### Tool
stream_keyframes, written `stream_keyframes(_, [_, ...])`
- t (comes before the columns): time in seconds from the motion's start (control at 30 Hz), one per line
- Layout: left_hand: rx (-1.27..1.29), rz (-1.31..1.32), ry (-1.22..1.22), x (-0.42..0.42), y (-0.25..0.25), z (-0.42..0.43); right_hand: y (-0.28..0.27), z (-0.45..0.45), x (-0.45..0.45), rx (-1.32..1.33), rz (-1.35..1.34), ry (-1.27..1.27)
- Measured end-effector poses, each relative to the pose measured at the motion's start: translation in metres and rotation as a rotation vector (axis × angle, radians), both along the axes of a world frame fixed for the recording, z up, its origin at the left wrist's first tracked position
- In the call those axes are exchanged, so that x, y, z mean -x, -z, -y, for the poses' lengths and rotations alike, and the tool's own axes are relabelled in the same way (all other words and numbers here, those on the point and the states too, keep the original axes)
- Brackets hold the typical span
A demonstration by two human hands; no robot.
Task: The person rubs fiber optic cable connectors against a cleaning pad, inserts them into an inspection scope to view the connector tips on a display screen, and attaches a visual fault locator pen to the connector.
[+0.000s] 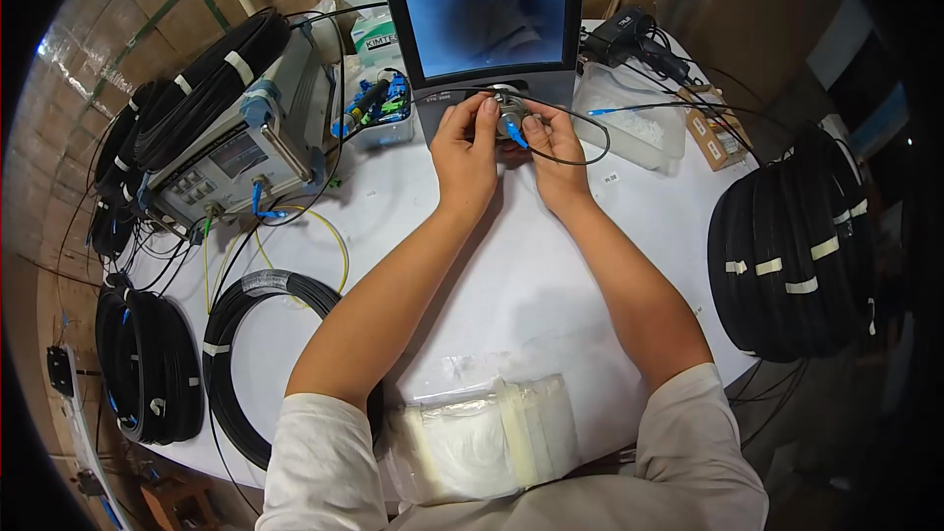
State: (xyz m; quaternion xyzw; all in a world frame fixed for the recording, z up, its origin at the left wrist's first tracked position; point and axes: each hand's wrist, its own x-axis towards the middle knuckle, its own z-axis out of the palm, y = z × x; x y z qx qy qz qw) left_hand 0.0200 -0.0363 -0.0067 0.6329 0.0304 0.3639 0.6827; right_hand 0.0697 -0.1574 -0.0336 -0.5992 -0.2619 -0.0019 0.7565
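Note:
At the base of a screen device [425, 88], both hands meet around a round metal fitting [506, 125]. My left hand [467, 147] has its thumb and fingers closed on the fitting's left side. My right hand [560, 152] is closed at its right side, beside a blue connector [516, 134] that points into the fitting. A black cable [602, 143] loops from there to the right. The fingertips hide part of the fitting. The screen [484, 20] shows a dark, blurry grey picture.
A coil of black cable [224, 374] lies left of my arms, near another coil [147, 364]. Large coils [792, 246] stand at right. An instrument [231, 152] carries more coils. A plastic tray [629, 118] stands right of the screen; a wrapped white pad [482, 442] lies in front.

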Motion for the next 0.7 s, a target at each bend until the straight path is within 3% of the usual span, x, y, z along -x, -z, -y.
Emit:
stream_keyframes(0.2, [-0.189,0.027,-0.088,0.004,-0.006,0.001,-0.001,0.001,0.001,0.048,0.022,0.075])
stream_keyframes(0.3, [0.022,-0.115,-0.063,0.008,-0.009,0.006,0.004,0.003,-0.003,0.089,0.109,0.127])
stream_keyframes(0.43, [-0.073,-0.077,-0.162,0.007,-0.007,0.006,-0.002,0.002,0.000,0.020,0.109,0.071])
stream_keyframes(0.53, [-0.154,-0.025,-0.177,0.009,-0.010,0.001,-0.017,0.008,0.006,0.162,0.171,0.092])
stream_keyframes(0.7, [-0.215,0.055,-0.182,0.010,-0.013,0.001,-0.007,0.004,-0.001,-0.015,0.020,-0.065])
